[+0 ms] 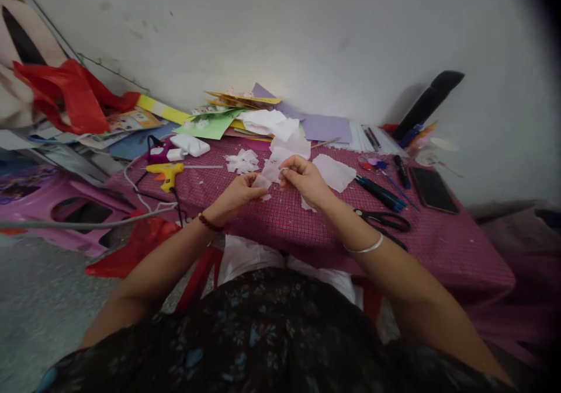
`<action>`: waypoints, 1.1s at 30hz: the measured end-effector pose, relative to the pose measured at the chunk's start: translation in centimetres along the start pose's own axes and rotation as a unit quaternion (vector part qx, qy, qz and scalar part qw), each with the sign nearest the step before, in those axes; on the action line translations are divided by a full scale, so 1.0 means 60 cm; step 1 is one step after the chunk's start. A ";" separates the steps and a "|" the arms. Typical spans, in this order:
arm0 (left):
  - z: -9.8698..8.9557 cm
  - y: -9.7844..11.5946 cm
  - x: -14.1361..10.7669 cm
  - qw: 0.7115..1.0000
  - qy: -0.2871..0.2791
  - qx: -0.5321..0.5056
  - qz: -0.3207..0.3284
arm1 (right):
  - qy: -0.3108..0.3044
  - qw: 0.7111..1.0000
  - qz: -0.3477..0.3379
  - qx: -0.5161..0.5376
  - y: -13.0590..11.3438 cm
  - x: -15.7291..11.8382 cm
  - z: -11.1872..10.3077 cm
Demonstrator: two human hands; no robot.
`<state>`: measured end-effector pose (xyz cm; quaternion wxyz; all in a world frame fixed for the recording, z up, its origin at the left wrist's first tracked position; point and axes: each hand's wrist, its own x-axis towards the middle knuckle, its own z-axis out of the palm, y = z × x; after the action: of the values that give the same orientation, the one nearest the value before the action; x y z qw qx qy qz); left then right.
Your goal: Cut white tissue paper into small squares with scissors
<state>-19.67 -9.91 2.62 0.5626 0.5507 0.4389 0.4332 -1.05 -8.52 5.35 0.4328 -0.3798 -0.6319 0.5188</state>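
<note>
My left hand [245, 190] is closed in a pinch on a small piece of thin white paper [263, 184], above the table's front half. Close by on the right, my right hand [302, 178] has thumb and fingertips pressed together; whatever lies between them is too small to name. Beyond both hands are loose torn white paper sheets [291, 146], partly hidden by my right hand. A pile of white paper scraps [242, 161] lies behind my left hand, and another white sheet [334, 172] lies to the right of my right hand.
On the checked tablecloth [447, 253] a yellow glue gun [166, 174] lies left. To the right are black scissors [385, 221], a dark blue-handled tool [380, 193], a marker [401, 171] and a phone [433, 190]. Coloured paper [326, 129] is stacked along the wall.
</note>
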 end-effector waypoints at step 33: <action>-0.087 -0.026 0.034 0.951 0.216 0.215 0.055 | -0.178 0.864 -0.086 -0.462 0.078 0.027 0.030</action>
<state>-24.23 -6.69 0.99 0.2981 0.5754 0.6015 0.4672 -3.15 -6.81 0.84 0.1303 -0.3815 -0.8958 0.1870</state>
